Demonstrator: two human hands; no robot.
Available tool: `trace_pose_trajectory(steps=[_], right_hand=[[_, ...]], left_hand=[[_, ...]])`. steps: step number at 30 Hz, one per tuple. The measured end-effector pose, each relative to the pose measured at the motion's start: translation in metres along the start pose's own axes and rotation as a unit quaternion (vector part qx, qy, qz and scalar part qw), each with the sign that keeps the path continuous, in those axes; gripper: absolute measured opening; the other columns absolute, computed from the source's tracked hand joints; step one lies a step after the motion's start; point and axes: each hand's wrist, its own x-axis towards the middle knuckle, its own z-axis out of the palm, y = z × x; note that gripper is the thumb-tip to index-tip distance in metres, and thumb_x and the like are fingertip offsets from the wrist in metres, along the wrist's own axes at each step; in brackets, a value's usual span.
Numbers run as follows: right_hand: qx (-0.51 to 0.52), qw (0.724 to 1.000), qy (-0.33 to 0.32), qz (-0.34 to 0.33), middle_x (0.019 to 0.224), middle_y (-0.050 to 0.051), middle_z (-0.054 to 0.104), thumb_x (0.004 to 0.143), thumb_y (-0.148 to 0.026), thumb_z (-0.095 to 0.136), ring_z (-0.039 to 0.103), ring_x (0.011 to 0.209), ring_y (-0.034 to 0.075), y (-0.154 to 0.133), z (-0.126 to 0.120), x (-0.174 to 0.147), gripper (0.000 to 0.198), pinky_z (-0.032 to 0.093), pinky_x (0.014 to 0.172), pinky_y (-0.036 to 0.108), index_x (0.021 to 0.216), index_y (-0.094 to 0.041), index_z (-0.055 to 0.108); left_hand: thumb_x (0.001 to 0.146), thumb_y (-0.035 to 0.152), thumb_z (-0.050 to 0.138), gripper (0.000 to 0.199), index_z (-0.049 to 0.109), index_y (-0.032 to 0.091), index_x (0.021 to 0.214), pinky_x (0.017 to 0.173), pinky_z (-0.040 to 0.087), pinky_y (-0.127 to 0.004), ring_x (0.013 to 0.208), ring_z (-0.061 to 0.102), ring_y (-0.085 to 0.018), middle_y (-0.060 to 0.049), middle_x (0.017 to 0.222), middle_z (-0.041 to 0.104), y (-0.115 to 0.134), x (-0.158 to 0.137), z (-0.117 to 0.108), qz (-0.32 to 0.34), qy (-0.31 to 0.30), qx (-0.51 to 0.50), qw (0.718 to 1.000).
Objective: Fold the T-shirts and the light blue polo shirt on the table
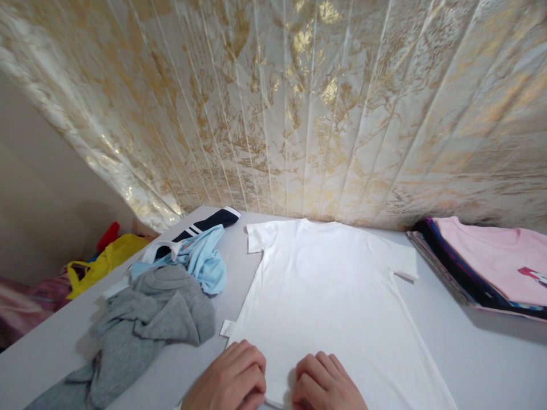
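Observation:
A white T-shirt (329,302) lies spread flat, its neckline away from me and both short sleeves out to the sides. A small white tag (227,328) sticks out from its left side edge. Near the shirt's lower left corner, my left hand (233,376) is closed, with its fingers curled over the hem. My right hand (327,382) is also closed on the lower part of the shirt, a short way to the right. The fingertips of both hands are mostly hidden beneath the knuckles.
To the left lie a crumpled grey garment (158,319), a light blue one (207,259) and a dark one with white stripes (209,224). A folded stack with a pink shirt (491,256) on top sits at right. Behind hangs a gold-patterned curtain (299,114). A yellow bag-like item (106,259) is beyond the left edge.

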Motion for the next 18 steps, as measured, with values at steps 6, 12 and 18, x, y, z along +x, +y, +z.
trace_pose_trajectory(steps=[6,12,18], right_hand=[[0.036,0.999,0.015,-0.005,0.074,-0.006,0.061,0.075,-0.018,0.063,0.05,0.064,0.011,0.001,0.002,-0.001,0.014,0.035,0.061,0.025,0.071,-0.023,0.051],[0.057,0.998,-0.012,0.012,0.077,-0.006,0.062,0.075,-0.02,0.069,0.051,0.068,0.011,-0.003,-0.004,0.001,0.016,0.036,0.065,0.025,0.071,-0.024,0.054],[0.096,0.993,-0.068,0.02,0.083,-0.004,0.064,0.081,-0.017,0.062,0.057,0.073,0.011,-0.001,-0.026,0.007,0.01,0.041,0.067,0.024,0.08,-0.025,0.058]], left_hand=[[0.092,0.018,0.045,0.015,0.051,0.019,0.078,0.075,0.04,-0.026,0.082,0.049,-0.016,-0.003,0.086,0.057,0.002,-0.001,-0.001,0.014,0.015,-0.003,1.0],[0.095,0.023,0.043,0.018,0.053,0.019,0.08,0.074,0.041,-0.027,0.082,0.05,-0.017,-0.004,0.088,0.057,0.005,-0.002,-0.002,0.017,0.019,0.022,0.999],[0.095,0.029,0.043,0.017,0.055,0.02,0.086,0.077,0.044,-0.027,0.084,0.054,-0.017,-0.004,0.091,0.06,0.003,-0.011,-0.006,0.013,0.01,0.06,0.998]])
